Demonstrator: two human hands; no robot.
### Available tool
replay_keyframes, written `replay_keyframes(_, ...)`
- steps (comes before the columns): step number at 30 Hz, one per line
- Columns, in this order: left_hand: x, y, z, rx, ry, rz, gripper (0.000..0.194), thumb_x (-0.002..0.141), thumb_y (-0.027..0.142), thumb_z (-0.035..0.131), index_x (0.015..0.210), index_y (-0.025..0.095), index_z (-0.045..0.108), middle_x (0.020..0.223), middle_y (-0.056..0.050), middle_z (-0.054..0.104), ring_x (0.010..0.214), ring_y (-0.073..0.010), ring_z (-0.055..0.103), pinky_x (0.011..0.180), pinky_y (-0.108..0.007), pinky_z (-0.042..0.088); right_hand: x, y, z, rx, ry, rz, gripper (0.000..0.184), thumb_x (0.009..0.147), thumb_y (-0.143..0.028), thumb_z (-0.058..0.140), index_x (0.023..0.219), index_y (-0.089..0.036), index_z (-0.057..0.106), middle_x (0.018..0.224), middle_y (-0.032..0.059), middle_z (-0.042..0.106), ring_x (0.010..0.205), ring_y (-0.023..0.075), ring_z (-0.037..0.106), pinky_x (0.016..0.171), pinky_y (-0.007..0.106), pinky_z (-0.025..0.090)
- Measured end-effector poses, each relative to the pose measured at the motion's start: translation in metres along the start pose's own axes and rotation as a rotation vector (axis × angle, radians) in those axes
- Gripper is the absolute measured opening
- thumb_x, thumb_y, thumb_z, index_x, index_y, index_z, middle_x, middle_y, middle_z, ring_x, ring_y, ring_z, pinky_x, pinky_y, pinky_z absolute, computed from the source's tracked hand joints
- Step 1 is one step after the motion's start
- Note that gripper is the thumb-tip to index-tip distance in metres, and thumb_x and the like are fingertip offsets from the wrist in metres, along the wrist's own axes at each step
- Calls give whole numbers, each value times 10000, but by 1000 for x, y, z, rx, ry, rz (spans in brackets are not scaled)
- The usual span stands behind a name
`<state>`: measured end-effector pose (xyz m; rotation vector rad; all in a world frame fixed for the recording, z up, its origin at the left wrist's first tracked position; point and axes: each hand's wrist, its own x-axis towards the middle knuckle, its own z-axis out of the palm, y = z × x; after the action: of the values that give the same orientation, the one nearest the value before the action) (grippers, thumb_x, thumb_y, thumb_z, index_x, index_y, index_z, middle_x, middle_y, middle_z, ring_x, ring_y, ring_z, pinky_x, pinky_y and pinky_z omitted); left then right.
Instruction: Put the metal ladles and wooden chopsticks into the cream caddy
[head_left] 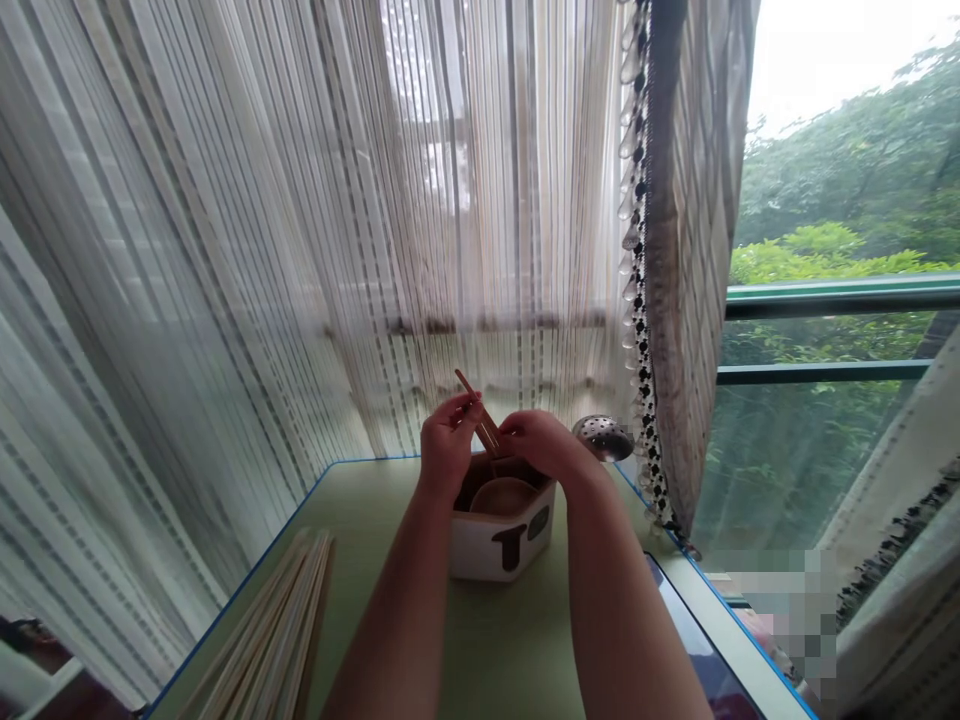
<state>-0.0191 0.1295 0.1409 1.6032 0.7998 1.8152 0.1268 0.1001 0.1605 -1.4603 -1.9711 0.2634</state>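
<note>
My left hand is closed in a pinch around thin brown chopsticks, one of which sticks up higher than the others, toward the upper left. The fingertips of my right hand are closed at the lower right side of the same chopsticks. Both hands are over the far part of a white utensil holder with a brown inside and dark markings on its front. A round brown bowl-like piece, perhaps a ladle head, is inside the holder. My hands and the rim hide the chopsticks' lower ends.
A bundle of long pale chopsticks lies at the left of the light green table. Beyond my right wrist is a perforated metal skimmer. A dark flat screen-like panel lies at the right edge. Striped curtains hang behind the table.
</note>
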Motion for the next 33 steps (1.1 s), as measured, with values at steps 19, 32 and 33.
replay_keyframes(19, -2, -3, 7, -96, 67, -47, 314, 679, 329, 685, 933, 147, 663, 808, -49, 684, 733, -135, 632, 707, -267, 504, 1, 2, 2, -67, -22, 72, 174, 680, -166, 582, 786, -186, 718, 717, 38, 686, 644, 140, 570, 583, 228, 376)
replay_keyframes(32, -2, -2, 7, -213, 79, -152, 329, 623, 321, 731, 897, 145, 682, 826, -55, 696, 765, -148, 644, 755, -311, 518, 4, 0, 1, 28, 40, 59, 166, 707, -188, 593, 807, -193, 724, 713, 28, 697, 656, 141, 600, 588, 217, 401)
replay_keyframes(33, -2, -2, 7, -216, 83, -157, 332, 621, 325, 732, 894, 142, 683, 821, -55, 696, 760, -149, 644, 754, -316, 520, 4, 1, 1, 18, 34, 68, 169, 697, -176, 600, 808, -193, 726, 718, 30, 699, 659, 144, 602, 592, 219, 406)
